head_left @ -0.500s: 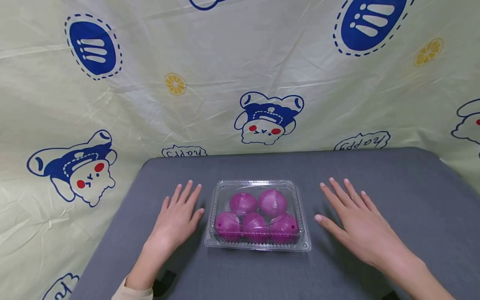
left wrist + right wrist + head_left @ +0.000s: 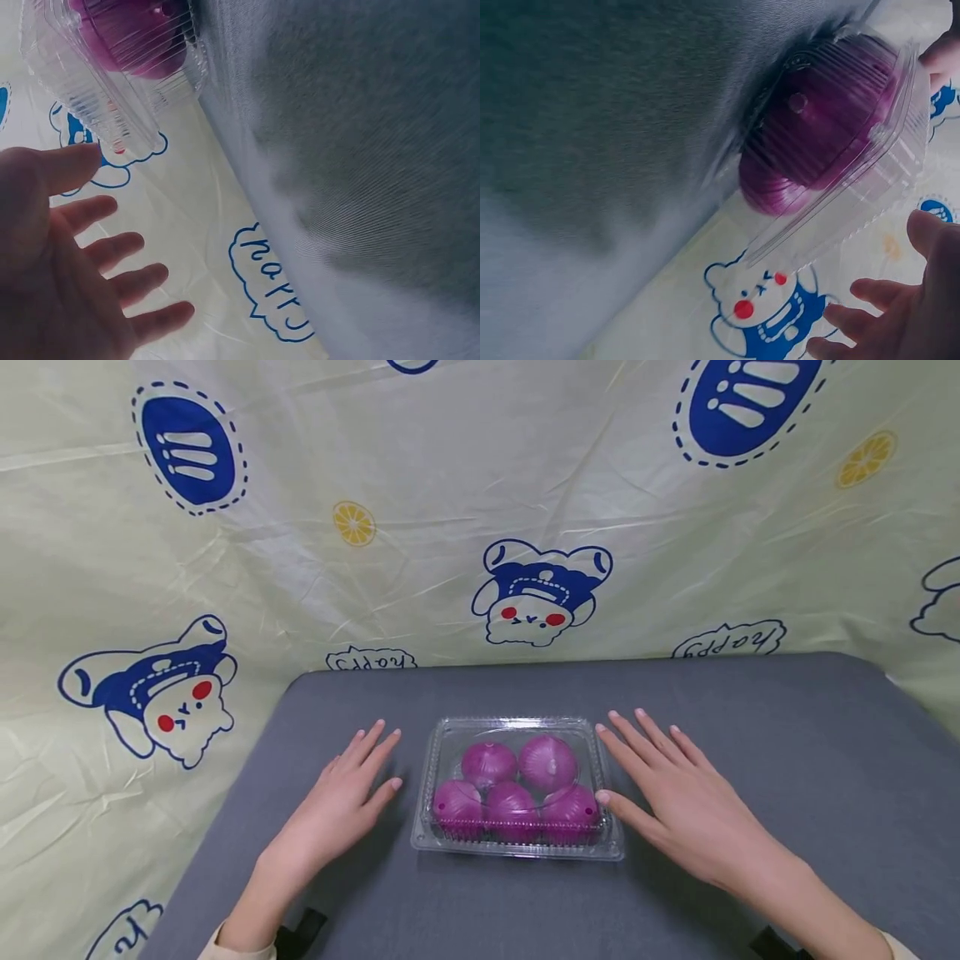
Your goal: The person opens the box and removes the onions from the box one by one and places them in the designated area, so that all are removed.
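A clear plastic clamshell box (image 2: 517, 852), its lid down, stands at the middle of the table. Several round purple onions (image 2: 548, 762) with ridged skins sit inside, in two rows. My left hand (image 2: 330, 814) hovers to the left of the box, fingers spread and straight, holding nothing. On the other side, my right hand (image 2: 678, 797) has its fingers extended, and its thumb tip overlaps the box's right rim in the head view. A gap shows between the right hand (image 2: 907, 307) and the box (image 2: 870, 161) in the right wrist view.
The box stands on a grey cloth-covered table (image 2: 517, 910). Behind it hangs a pale curtain (image 2: 420, 585) printed with cartoon bears, orange slices and blue badges. Dark straps (image 2: 302, 933) show below the wrists.
My right hand has moved left, in to the box's right edge. The left hand has shifted slightly, staying beside the box. The box stays in place.
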Tool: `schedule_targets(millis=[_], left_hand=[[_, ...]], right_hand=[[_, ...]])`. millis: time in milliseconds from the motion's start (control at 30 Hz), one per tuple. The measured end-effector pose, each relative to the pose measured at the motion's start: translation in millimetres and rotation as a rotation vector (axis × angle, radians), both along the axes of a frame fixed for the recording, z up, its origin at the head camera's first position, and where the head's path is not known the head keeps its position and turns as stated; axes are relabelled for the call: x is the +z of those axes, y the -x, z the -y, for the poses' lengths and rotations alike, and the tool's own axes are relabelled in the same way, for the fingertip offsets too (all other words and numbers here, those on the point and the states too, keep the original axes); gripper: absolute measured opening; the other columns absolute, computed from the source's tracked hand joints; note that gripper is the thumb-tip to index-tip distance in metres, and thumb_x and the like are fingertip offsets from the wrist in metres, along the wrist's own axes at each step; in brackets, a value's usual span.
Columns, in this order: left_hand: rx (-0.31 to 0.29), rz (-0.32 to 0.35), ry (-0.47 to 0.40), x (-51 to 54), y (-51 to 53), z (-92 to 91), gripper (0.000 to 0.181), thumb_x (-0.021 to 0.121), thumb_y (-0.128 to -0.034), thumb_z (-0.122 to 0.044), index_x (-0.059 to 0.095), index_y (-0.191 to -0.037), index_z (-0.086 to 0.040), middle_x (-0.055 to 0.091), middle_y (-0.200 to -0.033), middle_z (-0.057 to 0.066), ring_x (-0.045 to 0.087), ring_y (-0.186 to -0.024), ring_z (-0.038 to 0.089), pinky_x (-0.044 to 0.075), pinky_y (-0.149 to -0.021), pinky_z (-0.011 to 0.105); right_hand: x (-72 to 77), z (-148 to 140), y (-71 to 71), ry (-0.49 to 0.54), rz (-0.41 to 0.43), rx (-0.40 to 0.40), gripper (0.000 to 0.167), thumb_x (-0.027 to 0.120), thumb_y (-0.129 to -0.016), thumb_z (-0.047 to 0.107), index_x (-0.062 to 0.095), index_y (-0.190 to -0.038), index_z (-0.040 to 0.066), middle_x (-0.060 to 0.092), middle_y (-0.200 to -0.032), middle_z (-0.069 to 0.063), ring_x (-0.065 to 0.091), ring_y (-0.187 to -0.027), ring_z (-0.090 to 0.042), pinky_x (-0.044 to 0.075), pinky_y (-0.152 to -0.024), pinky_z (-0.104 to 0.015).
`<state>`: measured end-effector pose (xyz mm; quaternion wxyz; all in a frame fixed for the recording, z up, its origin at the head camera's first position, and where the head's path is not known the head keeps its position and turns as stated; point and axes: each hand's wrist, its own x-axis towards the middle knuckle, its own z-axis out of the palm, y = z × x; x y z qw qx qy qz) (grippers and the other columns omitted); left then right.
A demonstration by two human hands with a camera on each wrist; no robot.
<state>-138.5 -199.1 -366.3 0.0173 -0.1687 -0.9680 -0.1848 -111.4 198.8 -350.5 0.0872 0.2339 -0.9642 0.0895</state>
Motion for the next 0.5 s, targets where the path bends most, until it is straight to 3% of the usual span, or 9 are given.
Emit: schedule_targets(millis=[233,367,500], left_hand=[[-0.015,0.052,-0.188,-5.1,-7.5,1.4,0.062,0.058,-0.0998,-0.031,0.03,-0.155,-0.026,0.022,-0.161,0.001,0.023,-0.145,0.027,0.028,-0.111,0.057],[-0.035,0.023,-0.285,-9.5,-12.0,0.3,0.056,0.059,-0.0997,-0.026,0.038,-0.152,-0.025,0.036,-0.155,0.002,0.033,-0.141,0.024,0.033,-0.109,0.052],[-0.014,0.05,-0.394,-12.1,-16.7,-1.2,0.046,0.059,-0.0996,-0.025,0.049,-0.145,-0.024,0.049,-0.144,0.001,0.047,-0.132,0.022,0.043,-0.102,0.049]], right_hand=[[4.0,20.7,6.4,0.008,-0.04,0.112,0.074,0.051,-0.096,0.057,0.031,-0.156,0.019,0.022,-0.161,-0.003,0.011,-0.149,-0.026,-0.002,-0.119,-0.042],[3.8,35.4,7.7,0.024,-0.037,0.179,0.07,0.054,-0.095,0.054,0.034,-0.155,0.022,0.024,-0.16,0.0,0.013,-0.148,-0.023,0.001,-0.119,-0.041],[3.0,50.6,7.6,0.046,-0.052,0.242,0.07,0.057,-0.094,0.053,0.036,-0.154,0.025,0.027,-0.159,0.002,0.018,-0.148,-0.022,0.008,-0.119,-0.045]])
